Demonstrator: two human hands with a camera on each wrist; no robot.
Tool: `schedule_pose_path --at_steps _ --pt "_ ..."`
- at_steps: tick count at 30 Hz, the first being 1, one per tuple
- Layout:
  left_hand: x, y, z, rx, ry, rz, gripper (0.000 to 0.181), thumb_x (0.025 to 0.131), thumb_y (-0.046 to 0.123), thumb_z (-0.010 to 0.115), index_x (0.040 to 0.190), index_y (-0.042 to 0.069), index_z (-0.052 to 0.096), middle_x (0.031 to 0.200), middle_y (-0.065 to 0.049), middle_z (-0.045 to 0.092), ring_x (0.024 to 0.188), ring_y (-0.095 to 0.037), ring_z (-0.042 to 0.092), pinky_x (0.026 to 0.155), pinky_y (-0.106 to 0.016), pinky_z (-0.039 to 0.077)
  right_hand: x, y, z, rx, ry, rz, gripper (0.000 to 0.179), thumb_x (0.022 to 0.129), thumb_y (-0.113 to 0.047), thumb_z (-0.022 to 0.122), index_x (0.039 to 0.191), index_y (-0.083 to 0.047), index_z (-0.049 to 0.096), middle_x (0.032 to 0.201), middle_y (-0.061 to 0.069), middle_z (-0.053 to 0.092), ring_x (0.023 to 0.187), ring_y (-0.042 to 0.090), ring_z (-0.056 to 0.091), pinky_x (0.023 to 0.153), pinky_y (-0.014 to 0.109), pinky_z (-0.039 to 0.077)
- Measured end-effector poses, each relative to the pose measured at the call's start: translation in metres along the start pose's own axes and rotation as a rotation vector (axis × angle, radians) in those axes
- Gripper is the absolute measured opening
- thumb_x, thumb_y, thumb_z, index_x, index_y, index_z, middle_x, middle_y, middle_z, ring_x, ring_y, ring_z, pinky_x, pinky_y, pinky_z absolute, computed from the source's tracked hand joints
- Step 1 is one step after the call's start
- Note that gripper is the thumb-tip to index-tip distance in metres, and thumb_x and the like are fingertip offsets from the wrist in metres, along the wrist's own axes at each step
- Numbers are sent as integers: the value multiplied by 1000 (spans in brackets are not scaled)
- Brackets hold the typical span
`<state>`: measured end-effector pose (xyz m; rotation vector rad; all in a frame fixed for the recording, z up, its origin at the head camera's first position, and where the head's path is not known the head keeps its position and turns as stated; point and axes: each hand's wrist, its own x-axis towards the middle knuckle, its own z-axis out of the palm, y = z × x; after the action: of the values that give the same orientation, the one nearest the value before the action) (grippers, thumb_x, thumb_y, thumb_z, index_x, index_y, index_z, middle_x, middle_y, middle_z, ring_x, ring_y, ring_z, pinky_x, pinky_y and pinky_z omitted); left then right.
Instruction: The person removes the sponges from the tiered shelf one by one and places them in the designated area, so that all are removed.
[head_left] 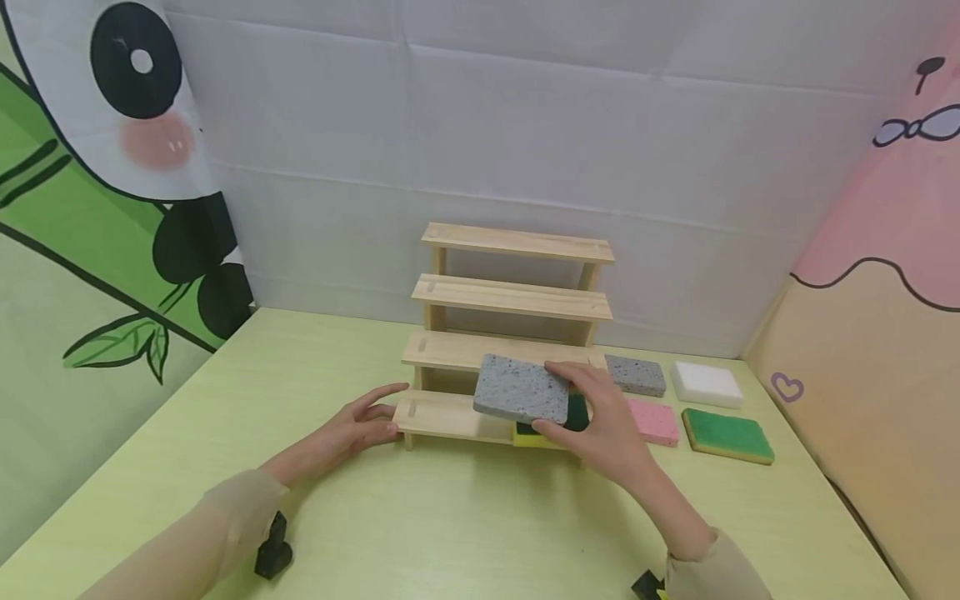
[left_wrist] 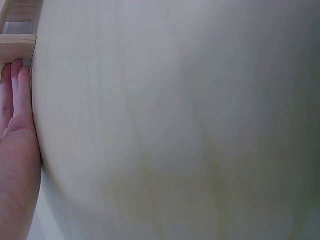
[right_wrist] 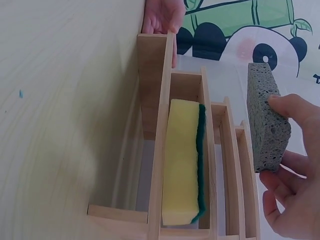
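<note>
a table [head_left: 450, 525] bears a four-step rack [head_left: 513, 297]. the left hand [head_left: 356, 429], fingers extended, touches the bottom step [head_left: 450, 416] at its left end; the right hand [head_left: 600, 421] pinches a grey block [head_left: 520, 389] over the rack. a yellow sponge [right_wrist: 182, 165] lies on the bottom step; a pink block [head_left: 656, 422] lies right of the rack.

Table [head_left: 450, 542]: pale yellow-green, faint grain. Back edge: creased greyish-white sheet [head_left: 510, 125]. Left edge: pale green panel [head_left: 60, 433], big panda print [head_left: 138, 100]. Right edge: pink-and-peach panel [head_left: 877, 375], purple heart [head_left: 787, 387] near back-right corner. Light soft, shadows faint.
</note>
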<state>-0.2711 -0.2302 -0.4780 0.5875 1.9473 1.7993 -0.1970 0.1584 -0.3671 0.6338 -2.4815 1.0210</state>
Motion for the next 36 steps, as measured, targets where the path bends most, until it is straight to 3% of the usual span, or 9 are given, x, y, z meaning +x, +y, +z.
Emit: schedule_pose_path --at_steps 7,15,19,25,36 --pt "2 -1 -2 -16 8 -7 67 102 9 52 158 24 20 137 -8 55 122 -14 60 102 -25 50 -2 5 -7 -44 43 -14 71 74 -18 87 138 -16 57 136 4 60 119 24 54 94 48 47" --pt "-1 -1 -2 -6 8 -23 66 102 11 52 158 27 20 141 -10 52 124 -14 59 102 -24 49 -10 11 -17 -21 58 38 73 74 -14 87 140 -16 54 139 8 53 127 28 44 98 52 43" --pt "-2 0 -2 16 11 -34 66 102 13 53 157 30 21 143 -11 50 126 -14 57 103 -22 48 -16 14 -24 -54 61 50 73 73 -17 87 139 -16 55 141 7 51 126 26 45 93 45 45" --pt "-1 0 -1 1 7 -24 67 102 11 53 158 27 20 142 -12 50 124 -15 58 102 -23 49 -30 26 -37 -124 94 81 75 71 -17 88 139 -19 56 136 4 54 110 10 46 81 26 44" --pt "-2 3 1 21 19 -55 66 102 14 54 157 30 20 144 -13 48 126 -15 56 103 -22 48 -55 45 -66 -167 113 118 75 73 -16 87 140 -20 55 130 3 56 104 1 40 81 21 39"
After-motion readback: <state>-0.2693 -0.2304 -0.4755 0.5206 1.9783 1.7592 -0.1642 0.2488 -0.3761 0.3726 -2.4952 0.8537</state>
